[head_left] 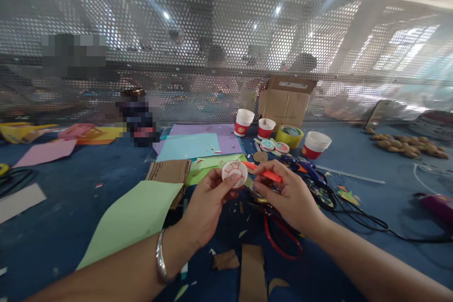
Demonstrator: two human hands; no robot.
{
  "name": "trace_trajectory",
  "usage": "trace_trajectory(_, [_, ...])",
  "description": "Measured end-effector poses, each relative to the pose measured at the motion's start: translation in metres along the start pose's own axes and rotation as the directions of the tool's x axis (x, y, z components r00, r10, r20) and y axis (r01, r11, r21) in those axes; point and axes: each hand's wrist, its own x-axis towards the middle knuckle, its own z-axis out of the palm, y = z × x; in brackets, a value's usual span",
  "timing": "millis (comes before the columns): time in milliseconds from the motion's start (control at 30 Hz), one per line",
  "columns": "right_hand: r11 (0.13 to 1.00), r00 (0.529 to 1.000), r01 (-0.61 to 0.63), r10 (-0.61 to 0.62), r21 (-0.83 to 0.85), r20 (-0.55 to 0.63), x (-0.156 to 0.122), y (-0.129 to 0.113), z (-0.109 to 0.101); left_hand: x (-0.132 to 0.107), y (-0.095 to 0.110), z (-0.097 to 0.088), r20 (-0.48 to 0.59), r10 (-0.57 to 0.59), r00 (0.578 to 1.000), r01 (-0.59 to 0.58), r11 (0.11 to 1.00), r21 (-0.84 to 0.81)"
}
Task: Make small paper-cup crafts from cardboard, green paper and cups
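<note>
My left hand (207, 205) pinches a small white round disc (235, 172) with red lines drawn on it, held up over the blue table. My right hand (288, 193) is closed on an orange-red marker (269, 175) whose tip points at the disc. A silver bangle (161, 257) sits on my left wrist. Red-handled scissors (283, 238) lie on the table just below my right hand.
Coloured paper sheets (187, 146) and a green sheet (136, 214) lie left and ahead. Cardboard pieces (252, 271) lie near me. Red-and-white paper cups (316, 144), a tape roll (289, 135) and a cardboard box (285, 101) stand behind. Black cable (354, 212) runs right. A perforated metal screen (226, 56) backs the table.
</note>
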Motion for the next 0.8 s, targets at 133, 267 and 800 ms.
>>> trace_trajectory(133, [0.999, 1.0, 0.02, -0.021, -0.043, -0.009, 0.0004, -0.0002, -0.0011, -0.0011, 0.001, 0.0023, 0.051, -0.039, 0.998, 0.038, 0.999, 0.031])
trace_trajectory(267, [0.998, 1.0, 0.021, -0.021, -0.054, -0.012, 0.0006, 0.0005, -0.0023, -0.0008, 0.0018, 0.0029, 0.054, 0.004, 0.999, -0.006, 0.999, 0.042])
trace_trajectory(800, [0.998, 1.0, 0.01, -0.01, -0.055, 0.0, 0.0019, 0.0013, -0.0032, -0.001, -0.0004, 0.0017, 0.06, -0.054, 0.997, 0.049, 0.996, 0.072])
